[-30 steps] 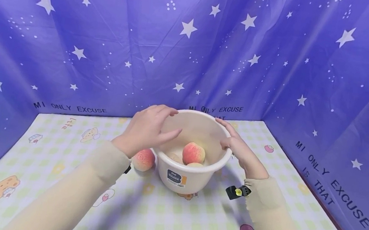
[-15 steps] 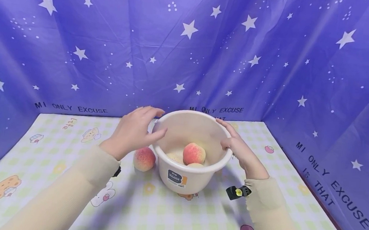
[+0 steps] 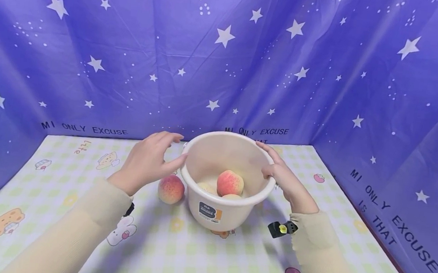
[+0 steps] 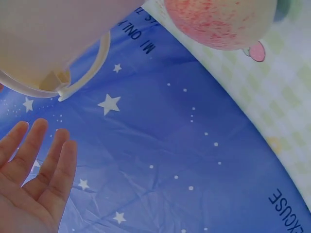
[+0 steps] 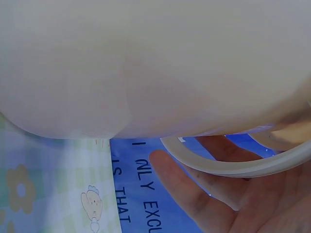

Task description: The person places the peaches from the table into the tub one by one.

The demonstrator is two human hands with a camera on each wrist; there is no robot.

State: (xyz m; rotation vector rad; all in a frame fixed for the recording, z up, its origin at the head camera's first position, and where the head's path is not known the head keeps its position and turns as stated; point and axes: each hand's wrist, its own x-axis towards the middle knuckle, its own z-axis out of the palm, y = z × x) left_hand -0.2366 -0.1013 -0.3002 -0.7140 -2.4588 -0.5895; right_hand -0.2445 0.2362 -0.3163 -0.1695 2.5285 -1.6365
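Observation:
A cream plastic bucket [image 3: 231,217] with a label on its front stands upright on the table. Inside lies a red-and-yellow peach [image 3: 230,183], with paler round tops partly showing beside it. A second peach [image 3: 171,189] rests on the cloth just left of the bucket. My right hand [image 3: 286,178] grips the right rim, thumb over the inside; its fingers reach past the bucket handle [image 5: 218,167] in the right wrist view. Holding nothing, my left hand [image 3: 147,158] hovers by the left rim above the outside peach, its fingers [image 4: 63,167] extended and apart in the left wrist view.
A checked tablecloth [image 3: 56,226] with cartoon prints covers the table. Purple star-printed curtains [image 3: 131,58] rise behind it and along the right side.
My left hand has drawn back leftward from over the bucket's mouth to outside its left rim. The right hand keeps its grip, and the bucket and peaches stay put.

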